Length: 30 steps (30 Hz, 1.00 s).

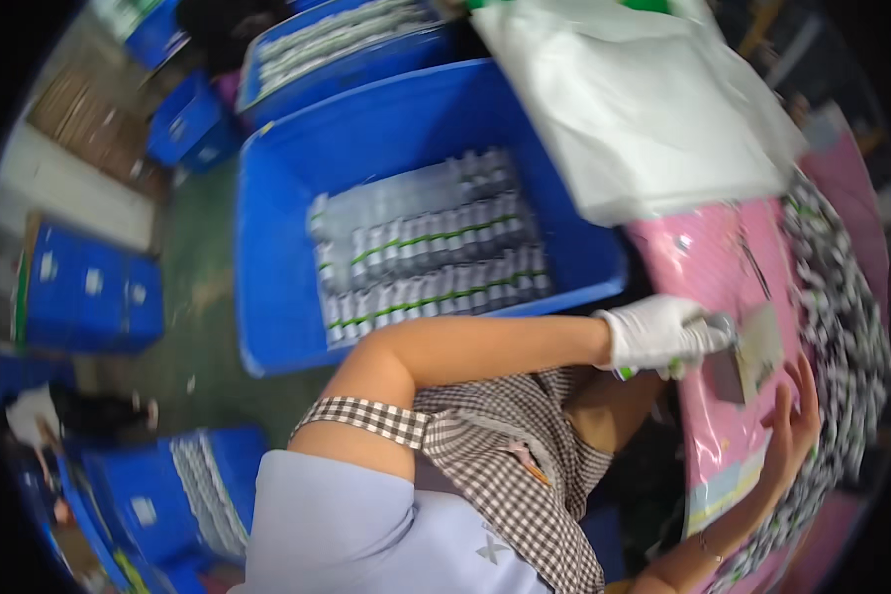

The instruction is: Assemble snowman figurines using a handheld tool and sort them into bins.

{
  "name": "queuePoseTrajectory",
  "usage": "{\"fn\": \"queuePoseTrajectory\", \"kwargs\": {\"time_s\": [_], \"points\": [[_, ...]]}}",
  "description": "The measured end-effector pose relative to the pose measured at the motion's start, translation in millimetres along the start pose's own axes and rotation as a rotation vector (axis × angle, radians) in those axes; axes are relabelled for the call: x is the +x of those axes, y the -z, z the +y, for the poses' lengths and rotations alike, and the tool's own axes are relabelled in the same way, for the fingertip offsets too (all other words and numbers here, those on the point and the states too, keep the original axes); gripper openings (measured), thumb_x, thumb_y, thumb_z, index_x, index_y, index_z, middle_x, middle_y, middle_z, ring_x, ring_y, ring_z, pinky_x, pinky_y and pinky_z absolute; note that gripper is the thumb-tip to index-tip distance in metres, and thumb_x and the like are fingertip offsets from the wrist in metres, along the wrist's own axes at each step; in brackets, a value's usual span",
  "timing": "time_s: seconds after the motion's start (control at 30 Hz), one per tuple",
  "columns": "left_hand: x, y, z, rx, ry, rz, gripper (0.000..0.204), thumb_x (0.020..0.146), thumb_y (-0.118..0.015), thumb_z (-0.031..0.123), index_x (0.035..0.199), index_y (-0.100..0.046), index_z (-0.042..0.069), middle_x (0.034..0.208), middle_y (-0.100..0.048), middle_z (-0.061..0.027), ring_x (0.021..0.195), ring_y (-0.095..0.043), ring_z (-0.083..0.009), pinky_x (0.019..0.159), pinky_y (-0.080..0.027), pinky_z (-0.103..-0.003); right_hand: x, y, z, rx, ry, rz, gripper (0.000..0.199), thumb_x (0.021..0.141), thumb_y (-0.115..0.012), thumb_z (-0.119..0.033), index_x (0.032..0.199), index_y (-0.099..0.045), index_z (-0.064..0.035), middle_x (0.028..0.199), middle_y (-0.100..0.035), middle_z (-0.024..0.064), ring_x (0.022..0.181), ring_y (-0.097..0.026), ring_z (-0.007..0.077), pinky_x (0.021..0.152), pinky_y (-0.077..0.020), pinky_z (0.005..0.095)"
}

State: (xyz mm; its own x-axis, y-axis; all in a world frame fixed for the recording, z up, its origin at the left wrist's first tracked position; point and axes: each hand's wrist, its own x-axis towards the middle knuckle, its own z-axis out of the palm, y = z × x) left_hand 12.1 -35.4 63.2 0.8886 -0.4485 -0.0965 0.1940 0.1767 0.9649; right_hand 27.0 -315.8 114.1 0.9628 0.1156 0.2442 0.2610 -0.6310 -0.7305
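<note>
A large blue bin (pixel 277 247) beside the pink desk (pixel 708 267) holds rows of grey packets banded in green (pixel 426 252), with a white plastic bag (pixel 643 109) draped over its far corner. At the desk, the gloved left hand (pixel 658 335) is closed around a small grey card (pixel 747 356). The bare right hand (pixel 792 426) rests open just below the card, holding nothing, beside a heap of small packets (pixel 841 327).
</note>
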Motion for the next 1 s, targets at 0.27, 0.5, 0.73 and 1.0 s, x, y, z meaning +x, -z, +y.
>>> {"fn": "queuePoseTrajectory", "kwargs": {"time_s": [0.27,0.5,0.73,1.0], "points": [[-238.1,257.1,-97.4,1.212,0.481,1.068,0.046,0.080,-0.064,0.022,0.122,-0.053,0.007,0.091,-0.065,-0.0168,0.081,-0.066,-0.0273,0.071,-0.052,-0.039,29.4,-22.6,79.8,0.271,-0.071,0.073,0.040,0.093,-0.056,-0.020,0.130,-0.052,-0.0051,0.106,-0.064,0.0029,0.055,-0.036,-0.0008,0.051,-0.0318,0.0138],[-323.2,340.1,-217.0,2.029,1.093,0.189,0.017,0.079,-0.058,0.013,0.089,-0.071,0.012,0.090,-0.068,-0.0055,0.092,-0.064,-0.0216,0.083,-0.044,-0.049,34.7,-36.5,98.1,0.220,-0.176,0.139,0.031,0.093,-0.058,-0.021,0.120,-0.061,-0.0059,0.092,-0.064,-0.0033,0.056,-0.031,-0.0024,0.048,-0.0236,0.0138],[-334.4,346.8,-256.3,2.007,0.660,0.099,0.016,0.077,-0.057,0.013,0.087,-0.070,0.012,0.091,-0.061,-0.0025,0.095,-0.059,-0.0219,0.084,-0.046,-0.045,35.1,-28.0,108.5,0.158,-0.187,0.123,0.029,0.092,-0.059,-0.021,0.115,-0.063,-0.0044,0.085,-0.061,-0.0063,0.053,-0.029,-0.0025,0.045,-0.0205,0.0147],[-348.2,335.5,-285.8,1.641,0.687,0.422,0.013,0.077,-0.055,0.006,0.083,-0.066,0.007,0.089,-0.058,-0.0125,0.089,-0.063,-0.0279,0.074,-0.053,-0.040,35.5,-35.8,104.7,0.116,-0.176,0.163,0.027,0.092,-0.059,-0.021,0.113,-0.065,-0.0044,0.078,-0.058,-0.0083,0.052,-0.029,-0.0025,0.044,-0.0193,0.0155]]}}
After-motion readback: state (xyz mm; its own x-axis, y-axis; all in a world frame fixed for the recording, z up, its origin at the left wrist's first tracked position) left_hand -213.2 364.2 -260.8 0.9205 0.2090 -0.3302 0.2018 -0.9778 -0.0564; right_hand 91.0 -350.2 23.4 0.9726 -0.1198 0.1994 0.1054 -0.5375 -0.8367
